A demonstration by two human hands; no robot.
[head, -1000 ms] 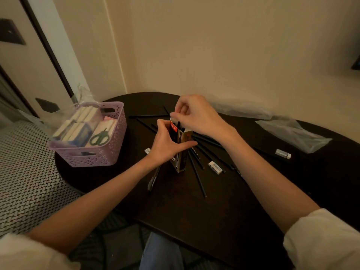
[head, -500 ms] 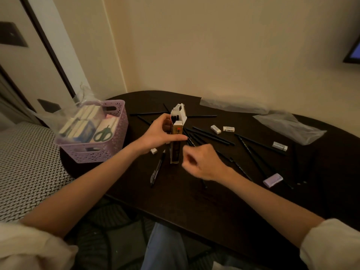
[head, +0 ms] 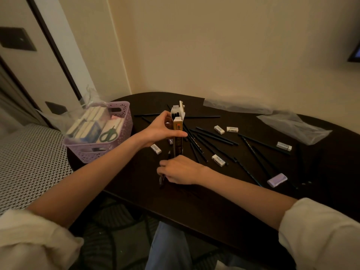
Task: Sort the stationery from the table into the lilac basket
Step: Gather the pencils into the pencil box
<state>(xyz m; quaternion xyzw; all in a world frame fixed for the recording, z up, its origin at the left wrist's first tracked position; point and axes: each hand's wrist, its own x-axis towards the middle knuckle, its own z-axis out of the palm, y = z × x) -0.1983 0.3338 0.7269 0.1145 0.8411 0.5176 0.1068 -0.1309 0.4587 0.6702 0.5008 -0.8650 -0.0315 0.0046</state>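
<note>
My left hand (head: 162,131) grips an upright yellow pencil box (head: 177,131) whose top flap stands open, with dark pencil ends showing inside. In front of the box, my right hand (head: 180,170) lies low on the dark table (head: 194,201), its fingers curled round a dark pen (head: 162,178). Several black pencils (head: 212,139) lie scattered to the right of the box. Small white erasers (head: 219,129) and a lilac eraser (head: 277,179) lie among them. The lilac basket (head: 118,131) stands at the table's left edge, holding boxes and green scissors (head: 107,135).
Clear plastic bags (head: 294,126) lie at the back right of the table against the wall. More crumpled plastic sits behind the basket. A patterned floor lies to the left, below the table edge. My knees are under the front edge.
My right hand has dropped from the top of the box to the table in front of it and closed on the dark pen. The left hand keeps holding the box upright.
</note>
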